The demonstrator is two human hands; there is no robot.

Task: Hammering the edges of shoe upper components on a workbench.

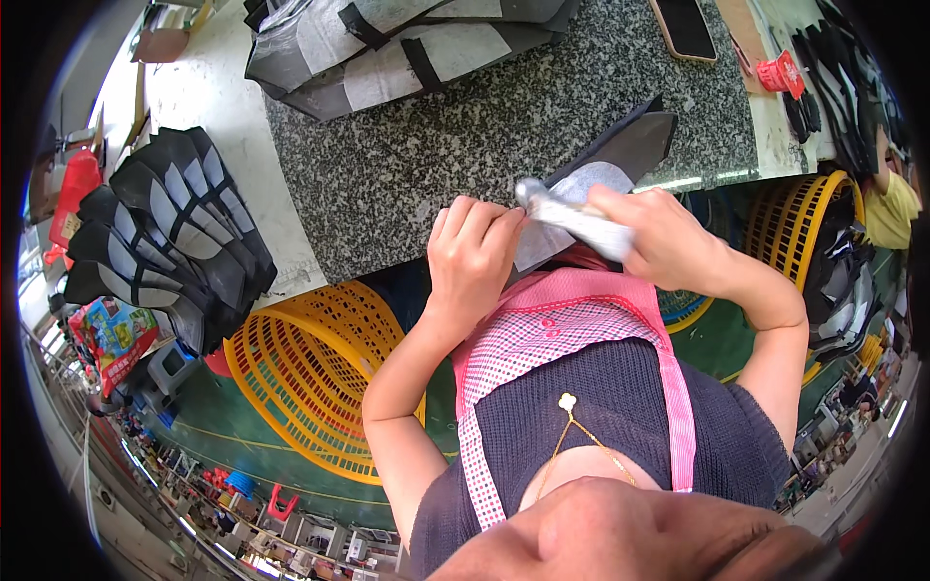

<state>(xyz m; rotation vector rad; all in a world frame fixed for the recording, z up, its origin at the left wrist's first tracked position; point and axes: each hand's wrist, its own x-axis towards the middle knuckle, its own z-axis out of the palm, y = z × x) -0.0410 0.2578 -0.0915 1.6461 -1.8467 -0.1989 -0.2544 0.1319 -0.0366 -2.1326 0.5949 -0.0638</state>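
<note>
While the right grip point(670, 235) is clenched around a white-wrapped tool point(586, 228), the left grip point(473, 254) curls beside its rounded end; whether it pinches the dark panel point(620, 161), between and beyond both grips, cannot be told. Tool slippage could strike the left grip.

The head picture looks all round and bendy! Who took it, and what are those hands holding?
No robot here: a person wears a wide fisheye camera on their head. It looks down, and its lens bends straight edges. The bare hands are that person's own. The right hand grips a silvery, blurred hammer-like tool. The left hand is near the tool's end, at a black-and-grey piece; I can't tell whether it pinches it. On the speckled stone slab lie bundled grey-and-black pieces and a smartphone.
</note>
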